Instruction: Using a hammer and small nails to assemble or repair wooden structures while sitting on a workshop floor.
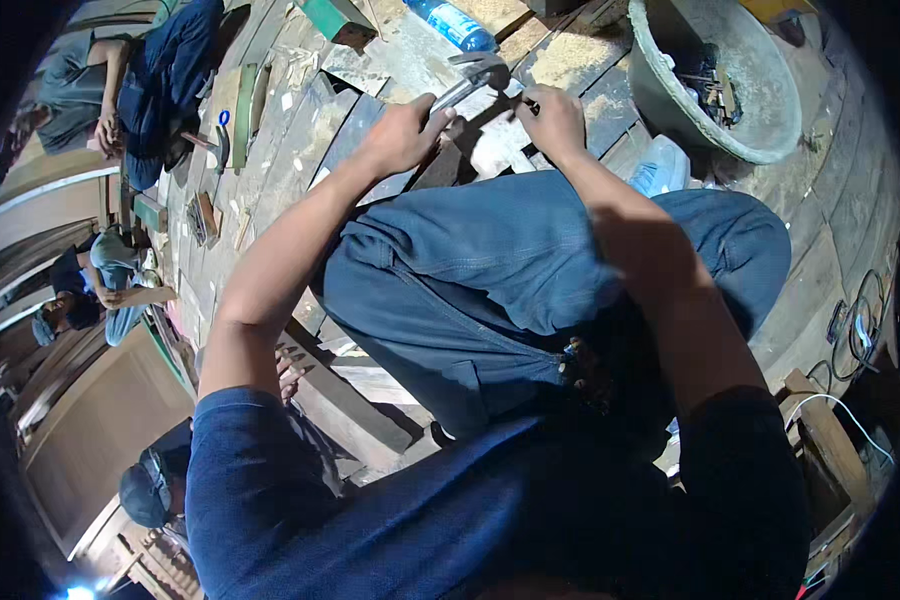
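Observation:
My left hand is closed round the handle of a metal hammer, whose head is raised over pale boards beyond my knees. My right hand is pinched just right of the hammer head, on a small dark thing too small to make out. Below both hands lie a dark piece of wood and a whitish piece. A plastic bottle with a blue label lies above the hammer.
A grey bucket with scrap stands at the right. Co-workers sit at the left, near another hammer; another person is behind my left arm. Coiled cables and a wooden piece lie at the lower right.

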The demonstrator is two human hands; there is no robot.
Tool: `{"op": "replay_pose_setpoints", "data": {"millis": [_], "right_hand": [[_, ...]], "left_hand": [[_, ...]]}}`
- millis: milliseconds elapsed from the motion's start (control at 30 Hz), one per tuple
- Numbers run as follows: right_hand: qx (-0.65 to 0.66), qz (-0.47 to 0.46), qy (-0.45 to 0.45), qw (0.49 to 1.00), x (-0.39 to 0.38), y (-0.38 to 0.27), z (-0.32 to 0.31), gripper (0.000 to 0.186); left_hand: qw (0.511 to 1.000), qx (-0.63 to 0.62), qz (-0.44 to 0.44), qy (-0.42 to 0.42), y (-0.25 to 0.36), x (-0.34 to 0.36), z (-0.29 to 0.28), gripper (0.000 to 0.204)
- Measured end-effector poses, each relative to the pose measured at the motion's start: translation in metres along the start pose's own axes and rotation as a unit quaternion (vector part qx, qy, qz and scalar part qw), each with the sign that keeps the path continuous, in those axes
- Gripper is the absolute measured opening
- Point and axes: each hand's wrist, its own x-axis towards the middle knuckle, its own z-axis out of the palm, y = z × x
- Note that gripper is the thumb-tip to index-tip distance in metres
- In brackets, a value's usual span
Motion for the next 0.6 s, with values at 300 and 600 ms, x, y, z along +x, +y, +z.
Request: {"op": "replay_pose_setpoints", "data": {"millis": [300,600], "right_hand": [[-0.047,-0.043,-0.018,0.998,0.001,-0.007,-0.002,0.015],[-0.068,-0.166,0.030,0.983,-0.002,-0.012,-0.006,0.012]], "left_hand": [[1.000,-0.021,0.016,0.003,-0.008,-0.002,0.005,0.047],[0.998,-0.021,0.018,0.055,-0.022,-0.002,-0.001,0.045]]}}
